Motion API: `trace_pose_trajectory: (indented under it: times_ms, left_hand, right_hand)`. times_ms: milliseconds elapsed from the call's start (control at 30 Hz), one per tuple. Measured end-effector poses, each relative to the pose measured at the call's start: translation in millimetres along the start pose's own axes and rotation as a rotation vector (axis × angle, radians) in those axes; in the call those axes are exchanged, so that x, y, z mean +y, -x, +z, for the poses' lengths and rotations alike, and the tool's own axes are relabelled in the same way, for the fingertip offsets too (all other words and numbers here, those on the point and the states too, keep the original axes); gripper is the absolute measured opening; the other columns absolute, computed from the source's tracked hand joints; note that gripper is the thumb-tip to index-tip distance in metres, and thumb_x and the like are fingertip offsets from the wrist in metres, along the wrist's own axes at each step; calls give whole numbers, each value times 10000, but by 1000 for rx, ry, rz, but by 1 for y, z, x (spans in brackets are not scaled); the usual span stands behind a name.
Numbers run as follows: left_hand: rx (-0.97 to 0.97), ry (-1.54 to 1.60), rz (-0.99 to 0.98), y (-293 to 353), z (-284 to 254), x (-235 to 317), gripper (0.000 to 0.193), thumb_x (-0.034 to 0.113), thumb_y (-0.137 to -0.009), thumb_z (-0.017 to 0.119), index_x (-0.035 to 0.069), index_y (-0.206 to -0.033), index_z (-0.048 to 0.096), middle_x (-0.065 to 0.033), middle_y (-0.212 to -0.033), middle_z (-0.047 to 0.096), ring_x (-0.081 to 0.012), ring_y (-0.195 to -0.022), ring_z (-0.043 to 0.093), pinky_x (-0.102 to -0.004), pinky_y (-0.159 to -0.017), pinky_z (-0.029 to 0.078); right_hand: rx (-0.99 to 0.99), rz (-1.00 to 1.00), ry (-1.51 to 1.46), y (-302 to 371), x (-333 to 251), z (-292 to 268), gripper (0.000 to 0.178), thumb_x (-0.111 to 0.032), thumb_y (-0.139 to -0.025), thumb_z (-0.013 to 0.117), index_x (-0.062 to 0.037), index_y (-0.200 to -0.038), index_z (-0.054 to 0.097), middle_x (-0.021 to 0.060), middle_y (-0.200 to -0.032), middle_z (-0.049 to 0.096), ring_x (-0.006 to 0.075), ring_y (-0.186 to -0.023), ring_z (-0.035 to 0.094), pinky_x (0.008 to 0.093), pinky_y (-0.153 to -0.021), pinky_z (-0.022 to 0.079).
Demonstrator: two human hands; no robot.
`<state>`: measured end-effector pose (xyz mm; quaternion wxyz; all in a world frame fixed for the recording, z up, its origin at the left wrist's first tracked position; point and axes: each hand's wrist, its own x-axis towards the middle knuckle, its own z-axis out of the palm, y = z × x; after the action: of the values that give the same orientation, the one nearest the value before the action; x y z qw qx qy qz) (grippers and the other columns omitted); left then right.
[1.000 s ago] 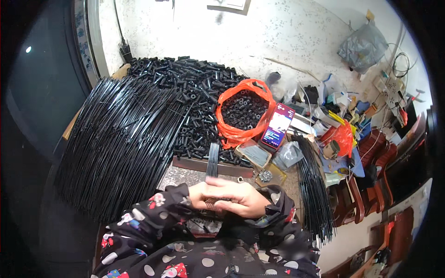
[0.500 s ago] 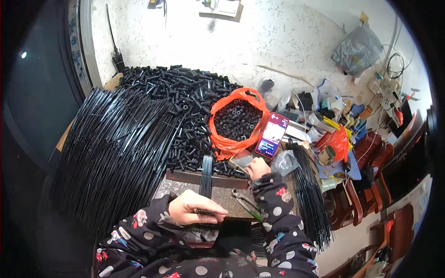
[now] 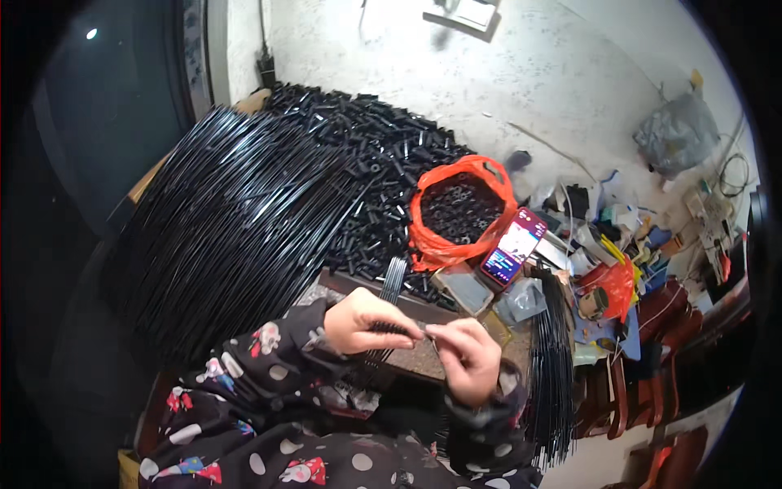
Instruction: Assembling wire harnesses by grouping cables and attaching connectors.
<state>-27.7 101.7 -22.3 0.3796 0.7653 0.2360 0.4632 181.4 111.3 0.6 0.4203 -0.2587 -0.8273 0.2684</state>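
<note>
In front of me, my left hand [image 3: 371, 324] is closed around a row of small black ridged pieces [image 3: 389, 328], which shows between its fingers. My right hand [image 3: 471, 357] meets it fingertip to fingertip, pinching something small and dark that I cannot make out. Behind the left hand, a narrow bundle of thin rods [image 3: 395, 277] lies over the edge of a shallow tray [image 3: 350, 285] and runs down beneath the hand. Farther back stands an open red plastic bag [image 3: 440, 254] holding many small black toothed rings [image 3: 460, 208].
A large heap of thin black rods [image 3: 236, 220] spreads on the left. Short black tubes [image 3: 383, 151] are piled behind. A lit phone [image 3: 515, 248] leans beside the bag, near a clear box [image 3: 464, 287] and plastic wrap [image 3: 520, 301]. More rods [image 3: 552, 367] hang at right, before clutter.
My right hand has come back from the clear box beside the phone to meet my left hand's fingertips. The view has shifted, so the scene sits farther right.
</note>
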Motion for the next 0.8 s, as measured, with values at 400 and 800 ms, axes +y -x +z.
trace_pose_trajectory:
  times_ms: [400, 800]
  left_hand:
    - [37, -47, 40, 9, 12, 3, 167, 98, -759, 647, 19, -905, 629, -102, -805, 648, -166, -737, 635, -248, -661, 491]
    - [15, -106, 78, 12, 17, 5, 199, 140, -768, 639, 37, -938, 618, -116, -820, 640, -206, -739, 632, -262, -659, 490]
  right_hand:
    - [93, -110, 368, 21, -34, 8, 351, 59, -604, 599, -23, -944, 622, 84, -741, 518, 235, -674, 497, 297, -600, 419]
    - [-28, -256, 393, 14, -31, -3, 403, 76, -575, 595, -41, -960, 619, 62, -747, 539, 225, -667, 511, 289, -588, 429]
